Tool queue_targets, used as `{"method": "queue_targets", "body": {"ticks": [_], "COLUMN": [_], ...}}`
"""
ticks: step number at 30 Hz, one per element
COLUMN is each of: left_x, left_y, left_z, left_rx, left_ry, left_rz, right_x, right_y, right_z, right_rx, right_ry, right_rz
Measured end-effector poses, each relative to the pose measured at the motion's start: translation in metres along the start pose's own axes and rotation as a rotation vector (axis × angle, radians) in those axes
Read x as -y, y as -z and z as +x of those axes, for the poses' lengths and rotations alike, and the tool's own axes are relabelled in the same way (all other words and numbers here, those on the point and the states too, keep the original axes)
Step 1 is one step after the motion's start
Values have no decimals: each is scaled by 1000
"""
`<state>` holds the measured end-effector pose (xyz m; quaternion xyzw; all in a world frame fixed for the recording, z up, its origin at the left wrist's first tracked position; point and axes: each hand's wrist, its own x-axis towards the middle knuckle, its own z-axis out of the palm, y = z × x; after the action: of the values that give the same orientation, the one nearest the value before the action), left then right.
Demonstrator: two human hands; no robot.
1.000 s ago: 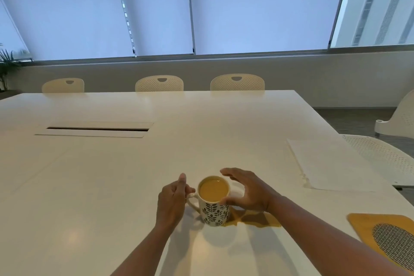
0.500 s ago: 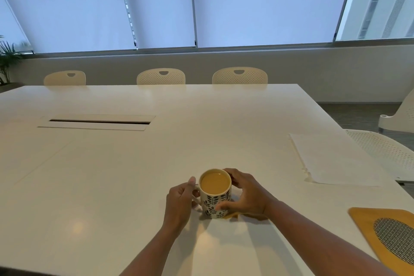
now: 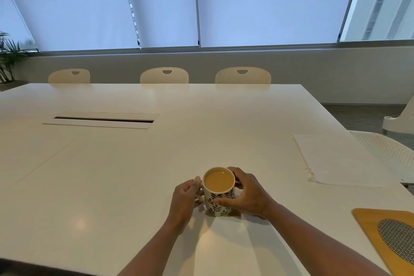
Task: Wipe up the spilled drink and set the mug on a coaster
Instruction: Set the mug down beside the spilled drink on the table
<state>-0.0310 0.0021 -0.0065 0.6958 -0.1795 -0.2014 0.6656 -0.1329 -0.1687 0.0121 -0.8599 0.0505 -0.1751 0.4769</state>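
Mug, patterned and nearly full of a tan drink, stands on the white table close to the person's edge, and both hands have closed on it. A second ago the right hand was spread open beside the mug, and a tan puddle lay plain on the tabletop to its right. Now that hand wraps the mug's right side and hides most of the spill, of which only a thin sliver shows under the base. The left hand is curled at the handle, thumb up against the rim. I take this as a grip settled for lifting, so the wiping has yet to begin. The yellow coaster with its mesh oval lies well apart at the right, near the table's edge, and a white paper sheet lies beyond it. Bare tabletop runs between mug and coaster, so the way looks open, though the full cup could slop.
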Motion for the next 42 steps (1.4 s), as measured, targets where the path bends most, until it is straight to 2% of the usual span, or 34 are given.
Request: {"method": "queue_targets", "body": {"ticks": [20,42], "left_x": [-40,-40], "left_y": [7,32], "left_z": [44,127], "left_rx": [2,-82], "left_ry": [-75,-28], "left_rz": [-1,-26], "right_x": [5,-9], "right_y": [5,-9], "right_z": [59,142], "right_rx": [-71,-68], "right_ry": [40,25], "right_rz": [-26,-64]}}
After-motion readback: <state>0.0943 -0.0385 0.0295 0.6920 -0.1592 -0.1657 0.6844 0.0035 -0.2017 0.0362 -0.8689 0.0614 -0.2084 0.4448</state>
